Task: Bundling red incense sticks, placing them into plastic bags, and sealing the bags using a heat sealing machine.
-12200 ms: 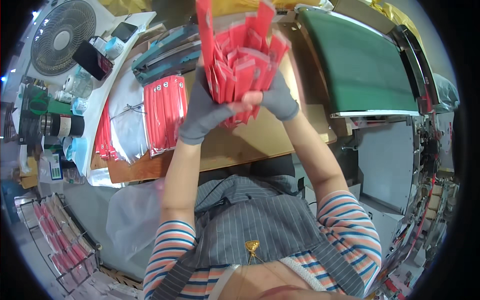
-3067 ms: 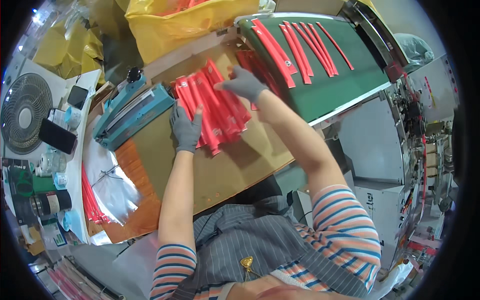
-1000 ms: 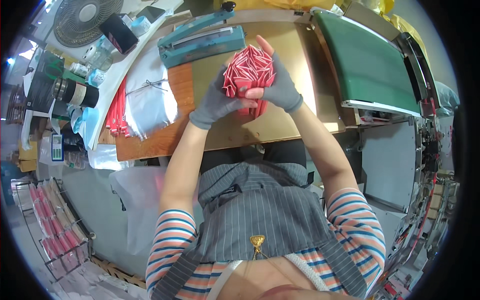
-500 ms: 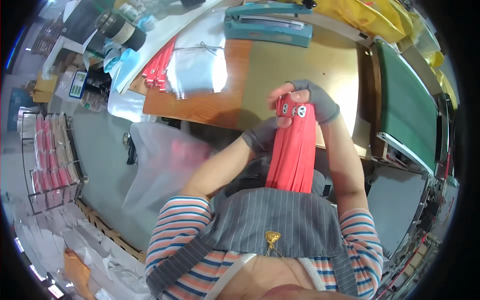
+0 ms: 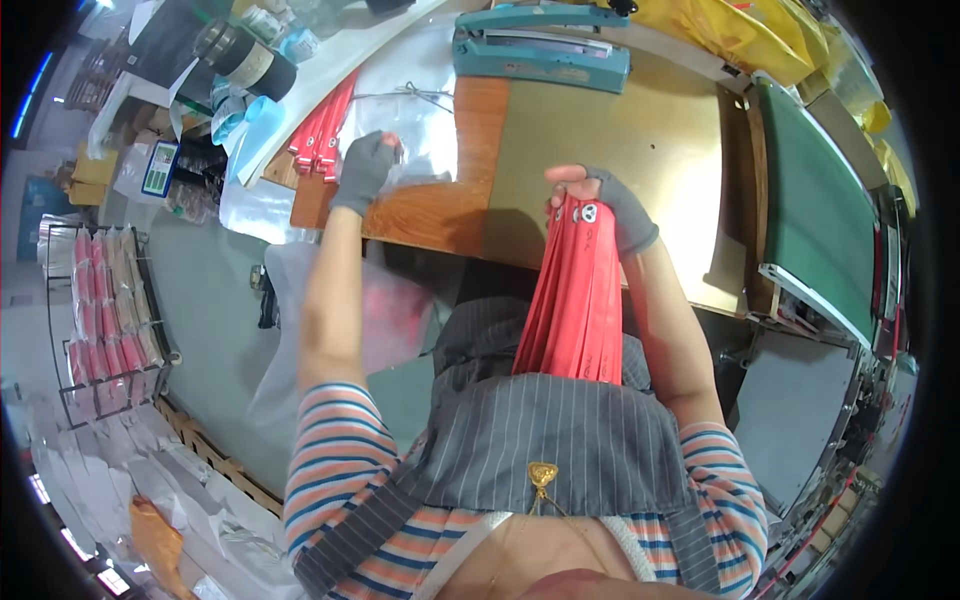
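Note:
In my right hand [image 5: 605, 205], in a grey fingerless glove, is a bundle of long narrow red packets [image 5: 575, 300] with a small panda print at the top. The bundle fans downward toward my apron. My left hand [image 5: 368, 170], gloved the same way, is at the near left edge of a stack of clear plastic bags [image 5: 430, 140]. Its fingers are curled closed; whatever lies between them is hidden. Beside the stack, further left, lie more red packets [image 5: 318, 130]. A dark thin tie [image 5: 405, 94] rests across the bags.
A teal bag sealer [image 5: 540, 68] stands at the back of the wooden table [image 5: 440, 215]. Right of it is a green board [image 5: 815, 210]. A black flask [image 5: 245, 60] stands at far left. A translucent bag [image 5: 290, 330] hangs below the table edge. A wire rack [image 5: 110, 310] holds packed goods.
My left hand has let go of the red bundle and moved left and forward to the plastic bags. My right hand still holds the bundle, shifted slightly left.

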Action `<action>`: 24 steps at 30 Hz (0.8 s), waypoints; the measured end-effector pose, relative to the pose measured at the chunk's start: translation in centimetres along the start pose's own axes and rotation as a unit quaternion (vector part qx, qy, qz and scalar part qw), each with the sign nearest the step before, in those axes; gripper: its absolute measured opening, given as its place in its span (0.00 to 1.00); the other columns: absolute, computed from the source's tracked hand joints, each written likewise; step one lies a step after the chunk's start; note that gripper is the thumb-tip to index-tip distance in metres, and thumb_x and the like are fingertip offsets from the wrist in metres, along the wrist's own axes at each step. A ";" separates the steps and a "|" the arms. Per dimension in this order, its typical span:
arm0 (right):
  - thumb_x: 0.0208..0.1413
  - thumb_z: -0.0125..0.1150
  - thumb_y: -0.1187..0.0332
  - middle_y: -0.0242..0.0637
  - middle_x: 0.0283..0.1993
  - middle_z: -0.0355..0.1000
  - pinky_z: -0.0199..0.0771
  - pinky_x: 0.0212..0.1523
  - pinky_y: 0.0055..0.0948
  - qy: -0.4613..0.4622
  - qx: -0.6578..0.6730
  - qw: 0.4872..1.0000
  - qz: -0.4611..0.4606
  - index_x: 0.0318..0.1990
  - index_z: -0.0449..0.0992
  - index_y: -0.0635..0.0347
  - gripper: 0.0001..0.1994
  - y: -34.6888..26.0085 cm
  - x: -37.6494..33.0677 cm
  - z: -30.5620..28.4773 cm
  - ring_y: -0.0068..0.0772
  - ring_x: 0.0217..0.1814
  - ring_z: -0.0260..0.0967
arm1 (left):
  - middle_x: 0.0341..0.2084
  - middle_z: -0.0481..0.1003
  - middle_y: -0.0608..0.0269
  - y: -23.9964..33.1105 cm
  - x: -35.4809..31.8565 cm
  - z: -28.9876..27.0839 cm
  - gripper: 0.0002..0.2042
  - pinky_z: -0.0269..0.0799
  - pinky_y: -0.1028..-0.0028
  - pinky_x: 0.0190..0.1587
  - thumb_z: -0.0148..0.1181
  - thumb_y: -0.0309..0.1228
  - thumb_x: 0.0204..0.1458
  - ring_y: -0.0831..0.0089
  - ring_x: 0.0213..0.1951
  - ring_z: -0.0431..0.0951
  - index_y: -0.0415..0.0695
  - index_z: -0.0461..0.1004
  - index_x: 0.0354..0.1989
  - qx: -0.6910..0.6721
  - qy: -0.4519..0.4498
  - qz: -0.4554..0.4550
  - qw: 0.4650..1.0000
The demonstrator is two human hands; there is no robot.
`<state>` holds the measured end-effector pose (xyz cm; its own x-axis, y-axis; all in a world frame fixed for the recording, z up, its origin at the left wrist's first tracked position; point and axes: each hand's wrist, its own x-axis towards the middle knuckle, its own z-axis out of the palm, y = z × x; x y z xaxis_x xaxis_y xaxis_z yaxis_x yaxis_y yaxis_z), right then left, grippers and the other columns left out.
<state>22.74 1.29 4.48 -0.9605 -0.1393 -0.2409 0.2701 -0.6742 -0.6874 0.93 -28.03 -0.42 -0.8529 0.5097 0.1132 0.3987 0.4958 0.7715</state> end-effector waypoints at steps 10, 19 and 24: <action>0.50 0.56 0.65 0.39 0.31 0.73 0.74 0.40 0.29 -0.006 -0.088 0.995 -0.049 0.54 0.66 0.67 0.23 1.5 0.8 -4.3 0.32 0.36 0.73 | 0.19 0.71 0.66 16.4 -6.7 13.2 0.13 0.62 0.74 0.22 0.50 0.37 0.58 0.76 0.21 0.69 0.43 0.72 0.25 -0.532 0.128 -0.175 0.819; 0.59 0.49 0.54 0.40 0.34 0.71 0.74 0.45 0.39 0.011 -0.402 0.872 -0.280 0.58 0.61 0.67 0.27 1.7 0.7 -10.1 0.40 0.41 0.71 | 0.14 0.66 0.58 23.9 -3.1 13.9 0.12 0.65 0.70 0.23 0.54 0.36 0.55 0.73 0.18 0.70 0.38 0.73 0.27 -0.083 -0.040 0.379 0.921; 0.58 0.53 0.51 0.40 0.44 0.71 0.74 0.48 0.31 0.008 0.154 0.986 -0.064 0.55 0.65 0.60 0.25 1.6 -3.9 -1.5 0.33 0.45 0.71 | 0.12 0.65 0.54 18.8 -8.7 12.9 0.13 0.63 0.68 0.23 0.57 0.35 0.51 0.66 0.16 0.68 0.38 0.69 0.21 -0.174 -0.056 0.146 0.972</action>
<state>27.02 1.84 3.30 -0.9834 -0.0291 -0.1792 0.1121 -0.8738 -0.4732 20.18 -14.03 5.03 -0.6706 0.6766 0.3043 0.4629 0.0611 0.8843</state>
